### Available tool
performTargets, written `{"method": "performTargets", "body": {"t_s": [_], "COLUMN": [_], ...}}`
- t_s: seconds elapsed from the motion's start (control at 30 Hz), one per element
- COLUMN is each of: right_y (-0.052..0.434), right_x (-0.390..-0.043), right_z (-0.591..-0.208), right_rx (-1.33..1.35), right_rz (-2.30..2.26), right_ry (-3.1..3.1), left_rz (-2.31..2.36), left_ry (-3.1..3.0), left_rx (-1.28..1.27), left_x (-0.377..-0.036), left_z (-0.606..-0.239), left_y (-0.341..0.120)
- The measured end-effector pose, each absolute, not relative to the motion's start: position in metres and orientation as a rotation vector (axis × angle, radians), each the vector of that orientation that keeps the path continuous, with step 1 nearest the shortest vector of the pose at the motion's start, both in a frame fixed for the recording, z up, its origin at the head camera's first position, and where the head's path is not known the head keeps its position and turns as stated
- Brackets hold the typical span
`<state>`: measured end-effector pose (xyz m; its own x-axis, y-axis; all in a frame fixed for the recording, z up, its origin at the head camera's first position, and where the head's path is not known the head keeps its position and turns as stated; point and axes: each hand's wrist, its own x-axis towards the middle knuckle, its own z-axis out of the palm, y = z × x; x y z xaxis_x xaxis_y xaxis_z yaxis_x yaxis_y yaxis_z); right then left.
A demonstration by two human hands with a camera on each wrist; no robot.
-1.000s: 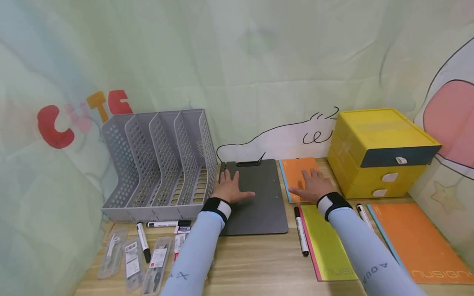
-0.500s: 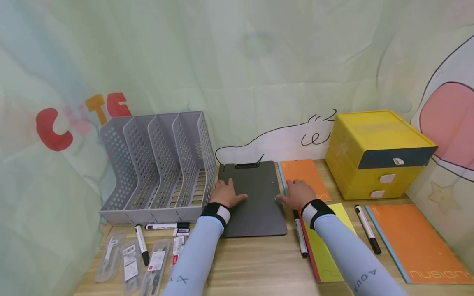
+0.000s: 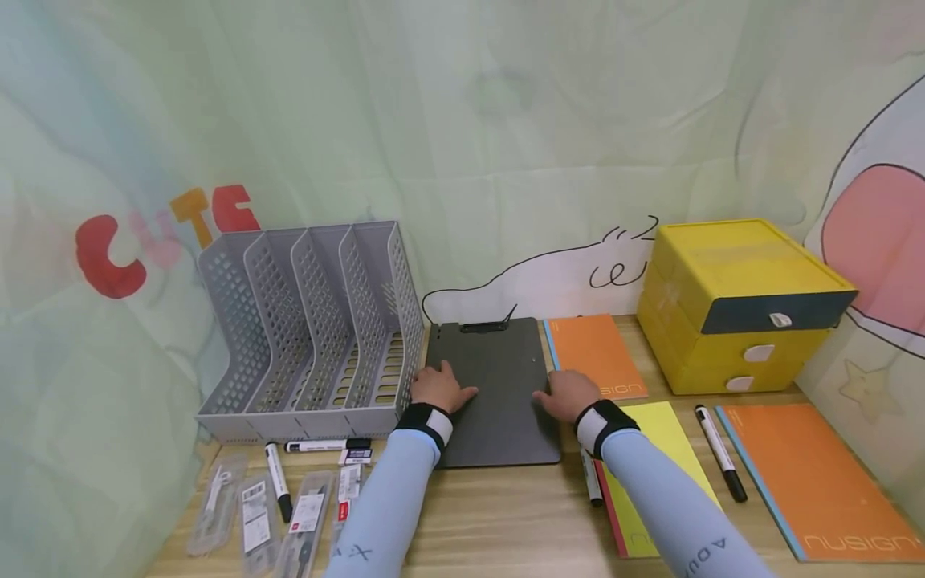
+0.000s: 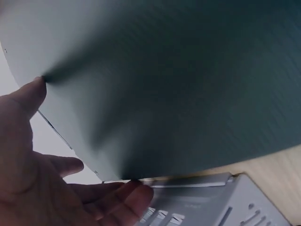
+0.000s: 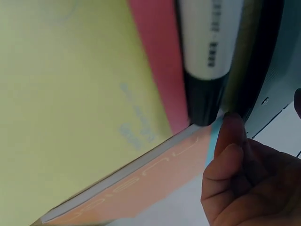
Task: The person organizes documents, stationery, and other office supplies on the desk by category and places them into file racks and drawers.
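A dark grey clipboard (image 3: pixel 499 377) lies flat on the wooden desk, clip toward the wall. My left hand (image 3: pixel 436 387) grips its left edge, thumb on top and fingers curled at the edge, as the left wrist view shows on the clipboard (image 4: pixel 188 70) and hand (image 4: pixel 37 179). My right hand (image 3: pixel 566 395) holds the right edge with curled fingers (image 5: pixel 233 127) beside the clipboard (image 5: pixel 287 56). A black-capped marker (image 5: pixel 211 37) lies just right of that edge, along a yellow notebook (image 5: pixel 70 94). A small orange notebook (image 5: pixel 155 179) lies beyond it.
A grey slotted file rack (image 3: pixel 311 321) stands against the clipboard's left side. A yellow drawer box (image 3: pixel 737 297) sits at the back right. A large orange notebook (image 3: pixel 817 474) and a second marker (image 3: pixel 719 453) lie front right. Markers and packaged stationery (image 3: pixel 278 482) lie front left.
Both hands drew back toward me. The right hand left the small orange notebook and came to the clipboard's right edge; the left slid from the board's face to its left edge.
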<state>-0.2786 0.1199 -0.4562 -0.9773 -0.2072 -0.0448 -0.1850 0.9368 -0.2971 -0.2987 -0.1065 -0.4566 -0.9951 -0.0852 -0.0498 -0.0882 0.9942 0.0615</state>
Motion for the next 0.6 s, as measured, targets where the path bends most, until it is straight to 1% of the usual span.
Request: {"method": "performTargets", "body": {"t_s": [0.37, 0.6], "right_y": [0.112, 0.115], "right_x": [-0.280, -0.280], "right_z": [-0.459, -0.456], "right_rx": [-0.213, -0.180], "right_rz": [-0.644, -0.744], "right_ry": [2.923, 2.862], "left_rz": [0.237, 0.453], "left_ry": [3.025, 2.920], "left_rx": [-0.210, -0.215], "left_x": [-0.297, -0.300], "left_z": [-0.454, -0.436], "left_y": [-0.108, -0.112]}}
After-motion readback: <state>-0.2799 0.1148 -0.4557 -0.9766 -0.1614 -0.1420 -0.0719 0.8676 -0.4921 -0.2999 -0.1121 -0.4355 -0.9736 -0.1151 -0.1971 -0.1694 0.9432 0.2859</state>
